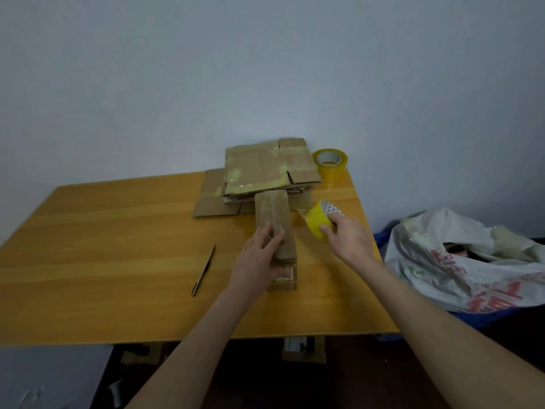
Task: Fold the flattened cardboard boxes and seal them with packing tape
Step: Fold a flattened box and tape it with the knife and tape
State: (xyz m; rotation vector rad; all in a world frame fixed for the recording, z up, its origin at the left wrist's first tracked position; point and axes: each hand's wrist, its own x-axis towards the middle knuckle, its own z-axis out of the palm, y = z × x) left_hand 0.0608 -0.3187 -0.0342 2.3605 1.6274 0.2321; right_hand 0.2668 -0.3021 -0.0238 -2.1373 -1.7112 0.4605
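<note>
A narrow folded cardboard box (272,215) stands on edge in the middle of the wooden table (118,231), its surface shiny with tape. My left hand (259,258) grips its near left side, fingers wrapped over the top edge. To the box's right, my right hand (346,236) holds a yellow tape roll (318,219) just above the table, with a strip of tape running from the roll toward the box. Behind the box lies a stack of flattened cardboard boxes (265,169), patched with old tape.
A second yellow tape roll (330,162) sits at the table's far right corner. A thin knife or pen (203,270) lies left of my left hand. A white plastic bag (460,261) bulges off the table's right edge. Boxes sit under the table's near edge.
</note>
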